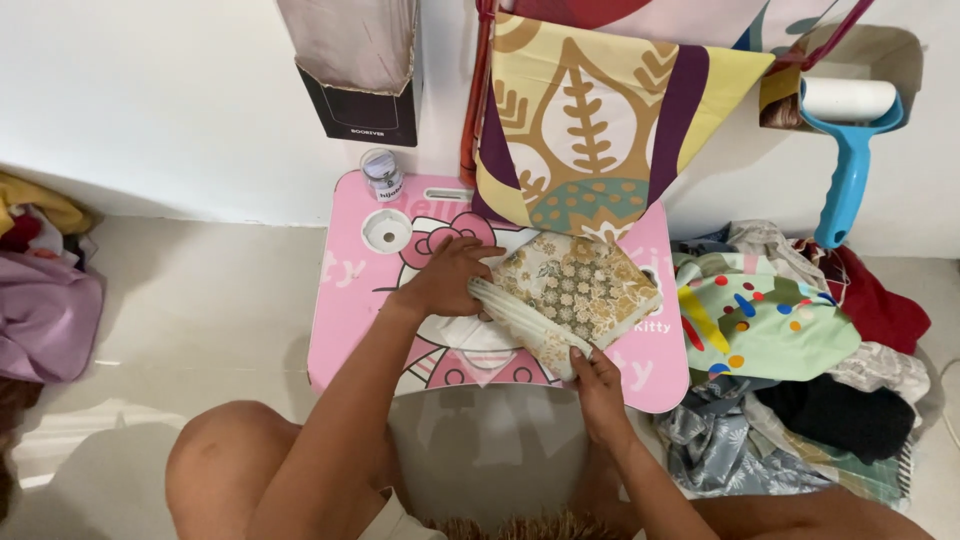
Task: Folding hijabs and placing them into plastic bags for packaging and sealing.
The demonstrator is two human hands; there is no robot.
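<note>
A folded cloth (585, 285) with a beige and gold flower pattern lies on a small pink table (350, 300) with a cartoon cat print. My left hand (447, 277) grips the cloth's folded edge at its upper left. At the lower end of that same edge, my right hand (598, 378) pinches it near the table's front. Both hands are closed on the cloth.
A pile of mixed clothes (790, 350) lies on the floor to the right. A patterned cloth (590, 120) hangs over the table's back. A small jar (382, 174) stands at the table's back left. A blue lint roller (848, 130) hangs on the wall. More clothes (40, 300) lie far left.
</note>
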